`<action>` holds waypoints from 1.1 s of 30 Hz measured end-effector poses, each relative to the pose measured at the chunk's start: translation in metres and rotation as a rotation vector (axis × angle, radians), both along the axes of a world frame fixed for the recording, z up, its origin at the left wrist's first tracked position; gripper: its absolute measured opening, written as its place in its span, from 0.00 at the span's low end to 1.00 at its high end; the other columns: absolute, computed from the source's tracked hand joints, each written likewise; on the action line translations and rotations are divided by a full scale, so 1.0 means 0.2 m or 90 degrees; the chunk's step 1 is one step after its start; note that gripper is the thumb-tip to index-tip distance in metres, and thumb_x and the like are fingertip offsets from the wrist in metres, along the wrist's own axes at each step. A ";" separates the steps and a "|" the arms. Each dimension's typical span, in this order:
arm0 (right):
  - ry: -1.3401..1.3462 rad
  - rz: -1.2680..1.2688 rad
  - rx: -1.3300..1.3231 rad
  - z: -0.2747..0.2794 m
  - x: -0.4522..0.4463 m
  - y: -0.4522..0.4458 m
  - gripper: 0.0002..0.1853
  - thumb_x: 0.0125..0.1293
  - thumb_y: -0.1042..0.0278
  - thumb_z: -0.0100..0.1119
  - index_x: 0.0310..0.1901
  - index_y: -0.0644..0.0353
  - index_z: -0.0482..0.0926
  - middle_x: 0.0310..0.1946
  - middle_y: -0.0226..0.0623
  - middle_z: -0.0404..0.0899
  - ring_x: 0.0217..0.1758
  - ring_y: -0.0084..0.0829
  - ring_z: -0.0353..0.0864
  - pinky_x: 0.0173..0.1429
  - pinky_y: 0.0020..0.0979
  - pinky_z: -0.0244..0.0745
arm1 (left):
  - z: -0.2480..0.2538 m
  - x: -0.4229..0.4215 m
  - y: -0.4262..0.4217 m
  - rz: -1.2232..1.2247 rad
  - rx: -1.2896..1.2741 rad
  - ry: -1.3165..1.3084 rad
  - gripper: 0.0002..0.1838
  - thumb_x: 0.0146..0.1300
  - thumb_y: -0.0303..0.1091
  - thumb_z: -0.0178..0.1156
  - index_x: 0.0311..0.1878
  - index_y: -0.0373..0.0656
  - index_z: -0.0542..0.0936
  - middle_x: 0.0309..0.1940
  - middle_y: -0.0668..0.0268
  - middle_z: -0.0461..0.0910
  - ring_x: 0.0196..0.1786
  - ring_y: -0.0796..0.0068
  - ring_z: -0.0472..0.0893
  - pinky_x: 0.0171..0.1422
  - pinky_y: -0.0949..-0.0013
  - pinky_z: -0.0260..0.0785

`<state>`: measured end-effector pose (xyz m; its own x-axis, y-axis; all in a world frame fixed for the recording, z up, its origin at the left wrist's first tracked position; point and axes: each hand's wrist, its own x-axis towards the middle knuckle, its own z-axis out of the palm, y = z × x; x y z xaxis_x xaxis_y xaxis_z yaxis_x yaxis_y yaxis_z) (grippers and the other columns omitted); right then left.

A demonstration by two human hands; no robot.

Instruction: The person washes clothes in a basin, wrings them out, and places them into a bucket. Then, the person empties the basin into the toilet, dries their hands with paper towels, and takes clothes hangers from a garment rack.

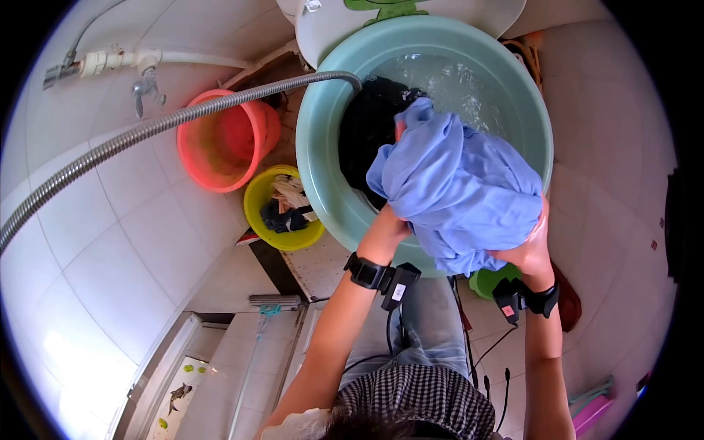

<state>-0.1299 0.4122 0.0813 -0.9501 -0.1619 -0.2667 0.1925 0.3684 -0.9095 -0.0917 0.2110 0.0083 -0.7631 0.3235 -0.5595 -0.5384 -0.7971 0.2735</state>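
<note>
By the left hand (397, 216), closed fingers mostly hidden, the blue cloth (458, 187), over the basin's (314, 158) five o'clock, was gripped at its eight o'clock; at its four o'clock, by the right hand (534, 246), fingers closed also.

Worn on the person's head, the one camera pointed forward and steeply down, as I saw it from the room. The checked shirt (433, 396) and jeans (433, 315) showed at the near edge below, while the tub (317, 147) lay ahead, seen from above into its mouth. The left hand (400, 221) and right hand (529, 249) came at close range, between lens and tub. The view was very wide: it caught the left wall (95, 293) with its tap (148, 84) and the right wall (609, 147), bent them, and ended in black, rounded corners.
</note>
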 end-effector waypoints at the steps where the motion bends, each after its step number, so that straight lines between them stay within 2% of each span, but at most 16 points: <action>1: -0.074 -0.019 -0.083 -0.01 0.00 0.00 0.45 0.24 0.71 0.71 0.53 0.66 0.65 0.48 0.38 0.71 0.52 0.31 0.69 0.60 0.32 0.60 | 0.01 -0.01 0.00 -0.010 -0.059 -0.030 0.40 0.50 0.42 0.63 0.64 0.38 0.58 0.61 0.63 0.64 0.62 0.67 0.65 0.66 0.63 0.56; 2: -0.149 -0.038 -0.167 -0.03 0.02 0.01 0.45 0.24 0.71 0.70 0.54 0.66 0.65 0.48 0.37 0.71 0.53 0.31 0.68 0.61 0.32 0.58 | 0.02 -0.02 -0.01 -0.022 -0.117 -0.062 0.41 0.48 0.42 0.65 0.63 0.38 0.59 0.60 0.63 0.65 0.61 0.67 0.66 0.65 0.63 0.57; 4: -0.163 -0.059 -0.185 -0.08 0.05 0.01 0.46 0.25 0.72 0.70 0.56 0.66 0.64 0.51 0.36 0.69 0.56 0.30 0.65 0.62 0.30 0.55 | 0.02 -0.02 -0.02 -0.054 -0.080 -0.025 0.36 0.50 0.37 0.61 0.62 0.34 0.61 0.58 0.61 0.67 0.61 0.68 0.67 0.65 0.65 0.58; 6: -0.320 -0.085 -0.270 -0.07 -0.01 -0.05 0.49 0.26 0.72 0.71 0.58 0.66 0.61 0.53 0.35 0.67 0.58 0.29 0.64 0.63 0.28 0.54 | 0.03 -0.04 -0.02 -0.004 -0.041 -0.012 0.34 0.50 0.37 0.58 0.60 0.32 0.62 0.56 0.59 0.69 0.59 0.67 0.69 0.64 0.67 0.60; 7: -0.369 -0.112 -0.268 -0.08 -0.01 -0.07 0.54 0.25 0.74 0.72 0.61 0.64 0.55 0.57 0.35 0.62 0.60 0.29 0.60 0.65 0.28 0.51 | 0.03 -0.06 -0.02 -0.009 -0.026 -0.037 0.34 0.50 0.38 0.58 0.60 0.32 0.63 0.56 0.59 0.70 0.58 0.67 0.70 0.63 0.67 0.61; 10: -0.325 -0.116 -0.243 -0.22 0.08 -0.06 0.53 0.25 0.78 0.69 0.62 0.65 0.54 0.56 0.37 0.64 0.61 0.33 0.60 0.66 0.31 0.50 | 0.03 -0.06 -0.03 -0.016 0.004 -0.080 0.33 0.50 0.37 0.57 0.60 0.33 0.63 0.54 0.60 0.71 0.55 0.68 0.72 0.62 0.68 0.62; 12: -0.331 -0.071 -0.241 -0.33 0.15 0.03 0.56 0.26 0.79 0.72 0.64 0.65 0.51 0.58 0.37 0.62 0.62 0.33 0.60 0.65 0.32 0.53 | 0.00 -0.04 -0.04 -0.067 -0.008 -0.030 0.32 0.50 0.36 0.56 0.60 0.34 0.63 0.54 0.60 0.71 0.55 0.68 0.72 0.61 0.68 0.62; 15: -0.414 -0.123 -0.362 -0.44 0.24 0.12 0.58 0.24 0.75 0.74 0.64 0.65 0.52 0.59 0.38 0.63 0.62 0.34 0.62 0.63 0.34 0.57 | 0.04 -0.06 -0.02 -0.128 -0.034 -0.022 0.31 0.50 0.35 0.55 0.59 0.34 0.63 0.55 0.60 0.70 0.54 0.68 0.72 0.61 0.68 0.63; 17: -0.430 -0.001 -0.390 -0.51 0.26 0.19 0.57 0.24 0.74 0.75 0.63 0.65 0.54 0.59 0.38 0.64 0.61 0.35 0.64 0.62 0.34 0.60 | 0.07 -0.05 -0.01 -0.118 0.007 -0.046 0.31 0.50 0.35 0.55 0.59 0.34 0.63 0.54 0.60 0.70 0.54 0.68 0.72 0.61 0.68 0.63; 18: -0.428 0.002 -0.393 -0.53 0.26 0.19 0.57 0.24 0.74 0.75 0.63 0.65 0.54 0.59 0.38 0.64 0.61 0.35 0.64 0.62 0.34 0.60 | 0.07 -0.05 0.01 -0.109 0.051 -0.069 0.31 0.50 0.34 0.56 0.59 0.34 0.63 0.54 0.60 0.70 0.54 0.68 0.72 0.61 0.68 0.63; 20: -0.471 -0.124 -0.433 -0.51 0.25 0.15 0.55 0.26 0.74 0.71 0.63 0.66 0.53 0.60 0.37 0.62 0.63 0.34 0.61 0.67 0.33 0.52 | 0.05 -0.05 0.05 -0.073 0.079 -0.070 0.30 0.52 0.37 0.54 0.58 0.34 0.64 0.53 0.58 0.71 0.53 0.67 0.73 0.61 0.67 0.63; 21: -0.452 -0.143 -0.427 -0.48 0.24 0.13 0.51 0.32 0.72 0.67 0.63 0.67 0.53 0.60 0.38 0.62 0.64 0.34 0.60 0.67 0.32 0.51 | 0.02 -0.05 0.06 -0.051 0.087 -0.064 0.31 0.53 0.41 0.52 0.58 0.34 0.64 0.53 0.57 0.71 0.54 0.66 0.73 0.62 0.66 0.61; 22: -0.454 -0.139 -0.425 -0.45 0.22 0.09 0.51 0.32 0.72 0.67 0.63 0.67 0.53 0.60 0.38 0.62 0.64 0.34 0.60 0.67 0.32 0.51 | -0.01 -0.06 0.08 -0.030 0.095 -0.057 0.32 0.54 0.46 0.50 0.58 0.34 0.65 0.54 0.57 0.71 0.55 0.66 0.72 0.64 0.66 0.60; 24: -0.385 -0.185 -0.300 -0.39 0.18 0.01 0.48 0.37 0.61 0.65 0.62 0.67 0.55 0.59 0.40 0.64 0.60 0.36 0.65 0.64 0.33 0.56 | -0.02 -0.08 0.11 0.007 0.082 -0.082 0.33 0.54 0.48 0.48 0.58 0.34 0.65 0.54 0.56 0.71 0.55 0.65 0.72 0.63 0.66 0.60; 29: -0.398 -0.170 -0.258 -0.30 0.12 -0.08 0.46 0.40 0.59 0.63 0.62 0.69 0.55 0.58 0.41 0.64 0.60 0.37 0.64 0.64 0.32 0.56 | -0.08 -0.08 0.14 0.071 0.161 -0.097 0.32 0.55 0.52 0.45 0.55 0.36 0.69 0.52 0.58 0.73 0.53 0.64 0.73 0.62 0.66 0.61; 33: -0.418 -0.128 -0.297 -0.28 0.08 -0.11 0.44 0.43 0.61 0.64 0.61 0.69 0.55 0.57 0.41 0.65 0.61 0.35 0.63 0.65 0.32 0.54 | -0.05 -0.06 0.13 0.097 0.080 -0.144 0.30 0.56 0.52 0.42 0.53 0.37 0.72 0.49 0.59 0.75 0.52 0.64 0.73 0.61 0.67 0.61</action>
<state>-0.1147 0.3901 0.0250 -0.6474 -0.2364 -0.7246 0.7593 -0.1174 -0.6401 -0.1045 0.2366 -0.0008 -0.6685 0.2928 -0.6837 -0.4460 -0.8934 0.0535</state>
